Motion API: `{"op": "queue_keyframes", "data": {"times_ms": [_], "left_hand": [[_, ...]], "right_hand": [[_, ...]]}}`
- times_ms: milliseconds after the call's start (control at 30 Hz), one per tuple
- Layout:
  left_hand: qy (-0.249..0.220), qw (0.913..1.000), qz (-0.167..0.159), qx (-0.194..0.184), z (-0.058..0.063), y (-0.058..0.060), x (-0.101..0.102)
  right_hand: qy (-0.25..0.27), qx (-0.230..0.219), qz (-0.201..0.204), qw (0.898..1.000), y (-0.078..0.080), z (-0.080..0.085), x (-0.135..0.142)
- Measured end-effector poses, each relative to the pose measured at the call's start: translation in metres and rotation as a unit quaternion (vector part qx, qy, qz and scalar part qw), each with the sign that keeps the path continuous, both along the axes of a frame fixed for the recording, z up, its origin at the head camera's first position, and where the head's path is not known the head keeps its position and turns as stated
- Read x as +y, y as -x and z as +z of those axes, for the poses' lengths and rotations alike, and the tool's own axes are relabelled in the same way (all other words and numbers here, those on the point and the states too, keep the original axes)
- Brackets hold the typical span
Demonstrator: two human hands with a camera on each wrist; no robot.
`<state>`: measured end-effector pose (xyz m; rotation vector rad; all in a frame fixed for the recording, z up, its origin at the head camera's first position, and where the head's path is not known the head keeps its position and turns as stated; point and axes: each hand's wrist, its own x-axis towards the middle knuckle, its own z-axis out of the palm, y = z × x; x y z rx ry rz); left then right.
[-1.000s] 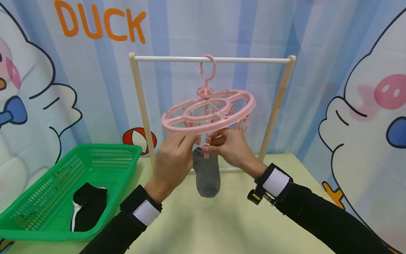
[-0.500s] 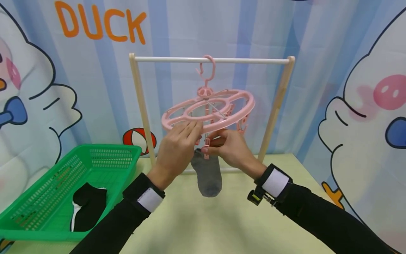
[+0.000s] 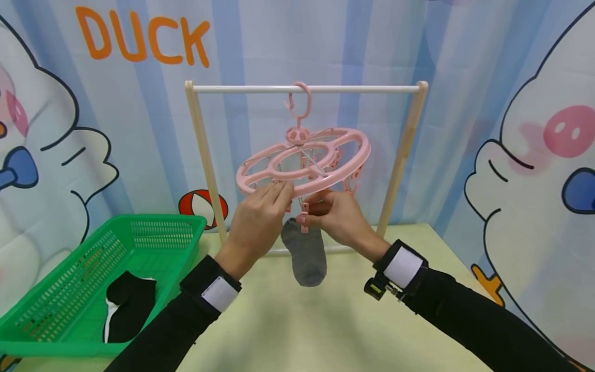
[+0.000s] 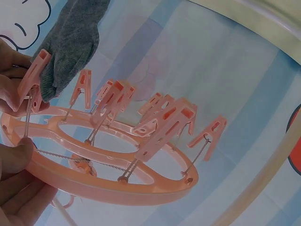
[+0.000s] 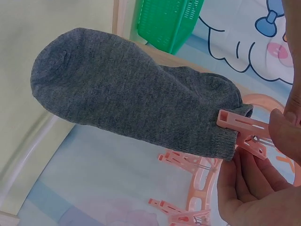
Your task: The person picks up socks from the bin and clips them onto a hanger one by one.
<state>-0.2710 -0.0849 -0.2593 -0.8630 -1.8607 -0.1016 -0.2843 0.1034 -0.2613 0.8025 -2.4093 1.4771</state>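
Note:
A pink round clip hanger (image 3: pixel 321 184) hangs tilted by its hook from a white rod. My left hand (image 3: pixel 260 222) holds its near rim, with thumb and fingers around it in the left wrist view. A grey sock (image 3: pixel 308 258) dangles below the ring. Its cuff end sits in the jaws of a pink clothespin (image 5: pixel 242 121). My right hand (image 3: pixel 341 217) pinches that clothespin between thumb and fingers. Several other pink clothespins (image 4: pixel 167 129) dangle from the ring with nothing in them.
On the left stands a green basket (image 3: pixel 186 258) with a black and white sock (image 3: pixel 132 305) inside. A wooden rack (image 3: pixel 403 155) with a white top rod (image 3: pixel 362 89) stands on the pale yellow table (image 3: pixel 372 330). A printed curtain (image 3: pixel 260 41) surrounds it.
My left hand has moved up from below the near rim onto it. The grey sock has swung slightly to the right at its toe. My right hand stays on the clothespin.

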Motion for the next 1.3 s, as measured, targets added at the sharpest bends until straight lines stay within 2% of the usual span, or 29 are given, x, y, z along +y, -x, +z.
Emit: {"op": "queue_keyframes", "data": {"times_ms": [367,600,800,967,1133,1233,1300], "left_hand": [[-0.007,1.0000,0.005,0.002,-0.002,-0.002,-0.004],[-0.014,0.9996,0.019,0.014,-0.002,-0.001,-0.013],[-0.024,0.9994,0.024,0.012,-0.002,0.001,-0.023],[-0.024,0.9990,0.039,-0.002,-0.003,0.004,-0.031],[-0.041,0.9983,0.038,-0.014,-0.004,0.008,-0.039],[-0.049,0.9979,0.039,-0.016,-0.006,0.011,-0.043],[-0.052,0.9977,0.040,-0.015,-0.006,0.013,-0.046]], "right_hand": [[-0.022,0.012,-0.021,0.999,0.000,-0.004,0.002],[-0.089,0.029,-0.030,0.995,-0.001,-0.009,0.008],[-0.169,-0.012,-0.019,0.985,-0.002,-0.013,0.018],[-0.229,-0.056,-0.001,0.972,-0.001,-0.014,0.028],[-0.270,-0.085,0.010,0.959,0.000,-0.012,0.037],[-0.273,-0.084,0.010,0.958,-0.001,-0.005,0.040],[-0.250,-0.083,0.012,0.965,-0.002,0.000,0.041]]}}
